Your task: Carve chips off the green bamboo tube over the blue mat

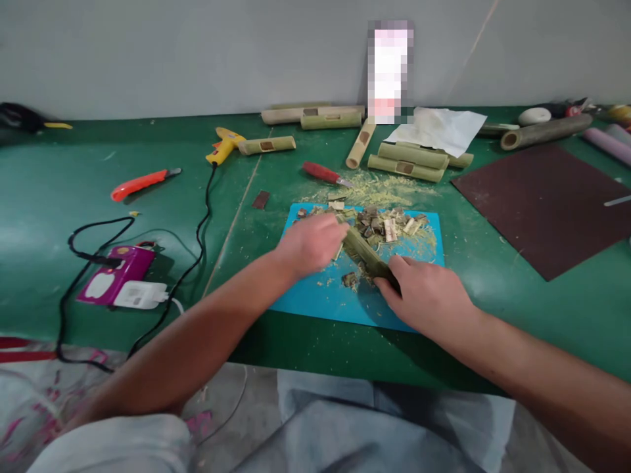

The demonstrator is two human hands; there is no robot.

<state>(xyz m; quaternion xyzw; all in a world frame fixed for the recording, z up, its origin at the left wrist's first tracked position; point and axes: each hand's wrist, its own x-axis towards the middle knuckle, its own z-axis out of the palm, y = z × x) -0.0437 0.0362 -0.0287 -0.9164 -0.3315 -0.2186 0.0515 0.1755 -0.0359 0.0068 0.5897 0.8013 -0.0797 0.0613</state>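
A green bamboo piece (363,252) lies slantwise over the blue cutting mat (315,297). My right hand (428,297) grips its near end. My left hand (310,244) is closed at its far end, and whether it holds a tool there is hidden by the fingers. Several small cut bamboo chips (384,226) and pale shavings lie on the mat just beyond the hands.
On the green table lie a red-handled knife (324,173), an orange cutter (142,184), a yellow glue gun (224,144) with black cord, a purple power strip (117,274), several bamboo tubes (408,161), white paper (438,129) and a dark brown sheet (547,205).
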